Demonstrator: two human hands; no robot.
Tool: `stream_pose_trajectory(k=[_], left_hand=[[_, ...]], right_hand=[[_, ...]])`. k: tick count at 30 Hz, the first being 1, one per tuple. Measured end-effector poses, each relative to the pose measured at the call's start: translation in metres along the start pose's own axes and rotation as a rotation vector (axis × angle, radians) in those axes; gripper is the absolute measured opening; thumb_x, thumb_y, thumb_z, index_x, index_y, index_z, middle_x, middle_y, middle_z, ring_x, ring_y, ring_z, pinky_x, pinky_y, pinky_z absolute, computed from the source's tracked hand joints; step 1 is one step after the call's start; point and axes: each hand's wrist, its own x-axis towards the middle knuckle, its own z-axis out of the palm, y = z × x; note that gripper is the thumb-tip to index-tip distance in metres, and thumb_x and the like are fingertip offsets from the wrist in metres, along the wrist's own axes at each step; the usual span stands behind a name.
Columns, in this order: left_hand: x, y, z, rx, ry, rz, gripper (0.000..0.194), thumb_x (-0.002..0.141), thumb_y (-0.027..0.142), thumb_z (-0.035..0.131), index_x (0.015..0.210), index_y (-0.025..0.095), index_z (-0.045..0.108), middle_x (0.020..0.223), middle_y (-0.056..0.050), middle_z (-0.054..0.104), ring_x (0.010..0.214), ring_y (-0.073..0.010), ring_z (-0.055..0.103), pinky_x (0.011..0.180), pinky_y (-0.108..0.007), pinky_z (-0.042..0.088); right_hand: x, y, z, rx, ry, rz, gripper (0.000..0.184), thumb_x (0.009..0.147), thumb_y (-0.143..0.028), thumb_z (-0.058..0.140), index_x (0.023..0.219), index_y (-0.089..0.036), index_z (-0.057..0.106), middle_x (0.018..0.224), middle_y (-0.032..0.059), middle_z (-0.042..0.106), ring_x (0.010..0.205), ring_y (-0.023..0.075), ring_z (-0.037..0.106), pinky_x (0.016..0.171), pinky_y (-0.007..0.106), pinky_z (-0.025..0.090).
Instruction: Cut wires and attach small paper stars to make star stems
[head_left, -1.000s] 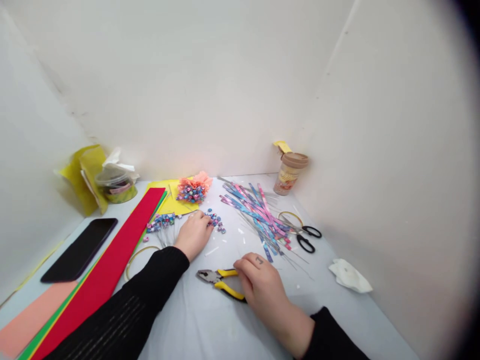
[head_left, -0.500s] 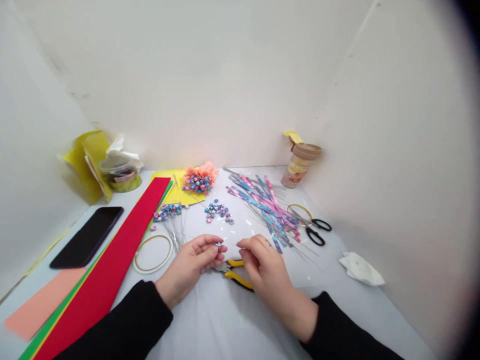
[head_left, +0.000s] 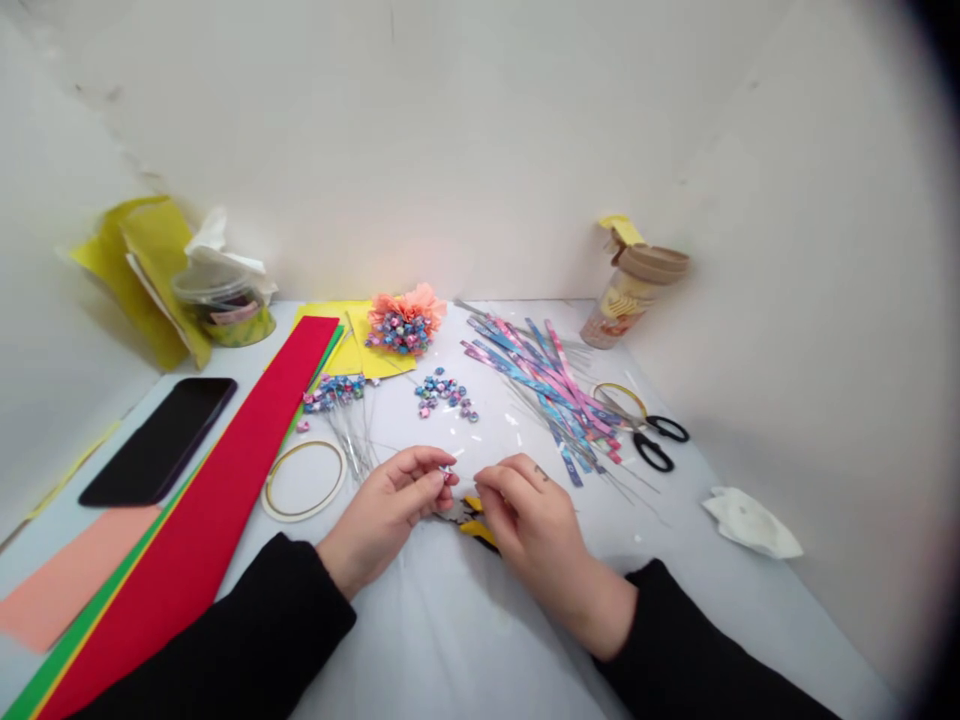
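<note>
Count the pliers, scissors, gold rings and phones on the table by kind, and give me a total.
Yellow-handled pliers: 1
Black-handled scissors: 1
Gold rings: 2
Black smartphone: 1
Total: 5

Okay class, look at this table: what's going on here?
Someone is working at a table with bare hands. The left hand pinches a tiny piece, too small to make out, and the right hand is curled close beside it, above yellow-handled pliers. Loose paper stars lie ahead of the hands, more stars sit on wires, and patterned paper strips lie to the right, beside black-handled scissors.
</note>
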Motion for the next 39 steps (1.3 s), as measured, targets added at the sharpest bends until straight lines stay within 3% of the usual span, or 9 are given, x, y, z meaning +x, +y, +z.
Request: stream_pose_trajectory(k=[8,15,22,28,39], left_hand=[[0.0012,0.0002,0.0002,-0.038,-0.017,0.034,0.017,0.071,0.023,0.073,0.088,0.017,0.070,0.073,-0.001,0.068,0.065,-0.0075,0.059,0.066,-0.019,0.047],[0.0015,0.0001,0.0017,0.011,0.063,0.051,0.027,0.060,0.021,0.081,0.083,0.016,0.069,0.071,0.000,0.068,0.069,-0.0102,0.062,0.069,-0.022,0.048],[0.0011,-0.0044,-0.0005,0.213,0.034,0.147,0.025,0.072,0.029,0.072,0.092,0.018,0.063,0.070,0.001,0.065,0.065,-0.0113,0.061,0.064,-0.024,0.049],[-0.0018,-0.0004,0.0037,0.395,0.084,0.173,0.025,0.070,0.033,0.072,0.088,0.017,0.067,0.076,-0.001,0.067,0.072,-0.0158,0.063,0.070,-0.028,0.051],[-0.0011,-0.0015,0.0033,0.420,0.101,0.211,0.021,0.072,0.030,0.070,0.088,0.018,0.067,0.078,-0.001,0.066,0.072,-0.0144,0.060,0.068,-0.026,0.050]], right_hand=[[-0.0014,0.0013,-0.0003,0.009,-0.031,0.001,0.015,0.087,-0.014,0.049,0.087,-0.020,0.062,0.078,0.0034,0.059,0.072,0.0146,0.057,0.066,0.026,0.046],[-0.0009,0.0004,0.0000,0.013,-0.014,-0.009,0.015,0.087,-0.014,0.049,0.087,-0.021,0.062,0.078,0.0033,0.059,0.072,0.0145,0.058,0.065,0.026,0.046],[-0.0001,0.0003,-0.0006,0.001,-0.018,-0.010,0.016,0.087,-0.014,0.048,0.087,-0.020,0.063,0.078,0.0036,0.060,0.072,0.0149,0.058,0.066,0.027,0.047],[-0.0007,0.0005,-0.0008,0.001,-0.003,-0.025,0.016,0.088,-0.015,0.048,0.088,-0.020,0.063,0.077,0.0033,0.059,0.072,0.0145,0.058,0.064,0.026,0.046],[-0.0006,0.0004,-0.0006,0.001,-0.016,-0.018,0.017,0.088,-0.015,0.048,0.087,-0.021,0.064,0.078,0.0034,0.059,0.072,0.0145,0.058,0.065,0.026,0.047]])
